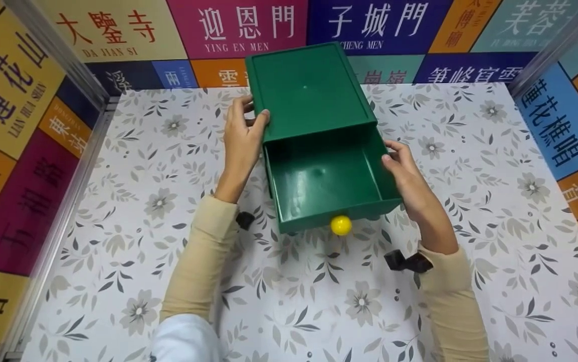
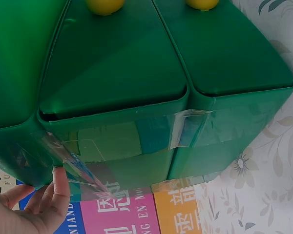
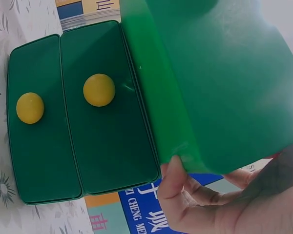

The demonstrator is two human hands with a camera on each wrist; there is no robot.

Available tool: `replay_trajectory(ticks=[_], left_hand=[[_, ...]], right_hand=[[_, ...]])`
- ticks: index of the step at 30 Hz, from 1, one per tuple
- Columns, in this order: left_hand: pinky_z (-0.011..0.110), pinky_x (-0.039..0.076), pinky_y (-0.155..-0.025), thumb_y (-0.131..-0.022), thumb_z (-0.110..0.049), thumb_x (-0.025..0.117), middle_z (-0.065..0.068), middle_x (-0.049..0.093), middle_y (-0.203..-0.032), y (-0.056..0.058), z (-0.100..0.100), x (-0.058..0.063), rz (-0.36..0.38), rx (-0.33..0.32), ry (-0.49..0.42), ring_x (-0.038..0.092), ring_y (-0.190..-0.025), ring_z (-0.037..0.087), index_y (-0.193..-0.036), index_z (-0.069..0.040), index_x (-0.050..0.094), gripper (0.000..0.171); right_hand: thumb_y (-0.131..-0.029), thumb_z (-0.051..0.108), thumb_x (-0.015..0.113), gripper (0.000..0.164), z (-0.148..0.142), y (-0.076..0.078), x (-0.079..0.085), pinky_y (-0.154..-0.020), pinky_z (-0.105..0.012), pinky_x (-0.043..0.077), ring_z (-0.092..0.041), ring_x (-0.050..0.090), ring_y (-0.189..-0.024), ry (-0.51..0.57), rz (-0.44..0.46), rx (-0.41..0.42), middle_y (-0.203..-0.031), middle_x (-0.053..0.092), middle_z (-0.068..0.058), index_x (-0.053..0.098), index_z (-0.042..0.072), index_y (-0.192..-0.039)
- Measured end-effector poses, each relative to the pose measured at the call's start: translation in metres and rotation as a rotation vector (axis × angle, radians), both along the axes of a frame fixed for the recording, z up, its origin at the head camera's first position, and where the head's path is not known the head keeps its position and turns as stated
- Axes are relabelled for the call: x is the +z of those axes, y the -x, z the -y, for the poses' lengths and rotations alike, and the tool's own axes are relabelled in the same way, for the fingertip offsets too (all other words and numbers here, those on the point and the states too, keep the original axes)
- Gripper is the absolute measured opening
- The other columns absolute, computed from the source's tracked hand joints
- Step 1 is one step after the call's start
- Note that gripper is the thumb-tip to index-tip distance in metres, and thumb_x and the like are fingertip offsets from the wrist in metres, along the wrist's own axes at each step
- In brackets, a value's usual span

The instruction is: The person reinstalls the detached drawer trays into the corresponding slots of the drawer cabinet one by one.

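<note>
A green plastic drawer cabinet stands tilted to my view, its top drawer pulled out with nothing inside. A yellow round knob sits on that drawer's front. Against the cabinet's left side rests my left hand, fingers and thumb touching the wall near the top edge. My right hand holds the right wall of the pulled-out drawer, thumb at the rim and fingers outside. Below it, the right wrist view shows two shut drawers with yellow knobs.
White floral paper covers the table. Panels with large printed Chinese characters stand behind and at both sides. Clear tape runs along the cabinet's side. Black wrist mounts stick out from the sleeves.
</note>
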State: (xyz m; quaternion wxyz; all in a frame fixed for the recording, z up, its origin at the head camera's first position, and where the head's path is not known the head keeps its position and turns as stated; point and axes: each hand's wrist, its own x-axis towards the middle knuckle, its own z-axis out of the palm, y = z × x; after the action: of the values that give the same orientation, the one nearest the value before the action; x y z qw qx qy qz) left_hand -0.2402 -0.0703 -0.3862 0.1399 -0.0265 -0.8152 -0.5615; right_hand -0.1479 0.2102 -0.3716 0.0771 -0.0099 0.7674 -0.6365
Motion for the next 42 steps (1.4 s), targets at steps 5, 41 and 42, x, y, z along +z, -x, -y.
replay_trajectory(ticks=[5, 41, 42], left_hand=[[0.024, 0.046, -0.090, -0.091, -0.035, 0.051, 0.005, 0.049, -0.128, -0.001, 0.000, 0.000, 0.005, 0.001, 0.005, 0.059, -0.103, 0.014, -0.130, -0.015, 0.045, 0.045], [0.023, 0.046, -0.091, -0.091, -0.035, 0.052, 0.005, 0.048, -0.128, 0.000, 0.000, 0.001, 0.016, -0.001, -0.006, 0.059, -0.104, 0.014, -0.129, -0.015, 0.045, 0.044], [0.023, 0.046, -0.091, -0.091, -0.035, 0.052, 0.005, 0.049, -0.128, 0.000, 0.000, 0.001, 0.018, 0.000, -0.005, 0.059, -0.104, 0.014, -0.129, -0.015, 0.045, 0.044]], right_hand=[[-0.101, 0.027, 0.029, 0.047, 0.001, 0.009, 0.001, -0.094, -0.036, 0.030, -0.027, 0.036, -0.114, -0.018, 0.008, 0.009, -0.130, 0.032, -0.018, 0.020, 0.008, -0.143], [-0.081, -0.003, 0.065, 0.033, 0.025, -0.040, 0.034, -0.101, -0.026, 0.037, -0.024, 0.049, -0.111, -0.449, -0.799, -0.044, -0.117, 0.055, -0.015, 0.061, 0.000, -0.113], [-0.080, -0.004, 0.065, 0.032, 0.029, -0.043, 0.033, -0.102, -0.027, 0.037, -0.027, 0.049, -0.111, -0.469, -0.835, -0.015, -0.116, 0.055, -0.016, 0.062, 0.000, -0.112]])
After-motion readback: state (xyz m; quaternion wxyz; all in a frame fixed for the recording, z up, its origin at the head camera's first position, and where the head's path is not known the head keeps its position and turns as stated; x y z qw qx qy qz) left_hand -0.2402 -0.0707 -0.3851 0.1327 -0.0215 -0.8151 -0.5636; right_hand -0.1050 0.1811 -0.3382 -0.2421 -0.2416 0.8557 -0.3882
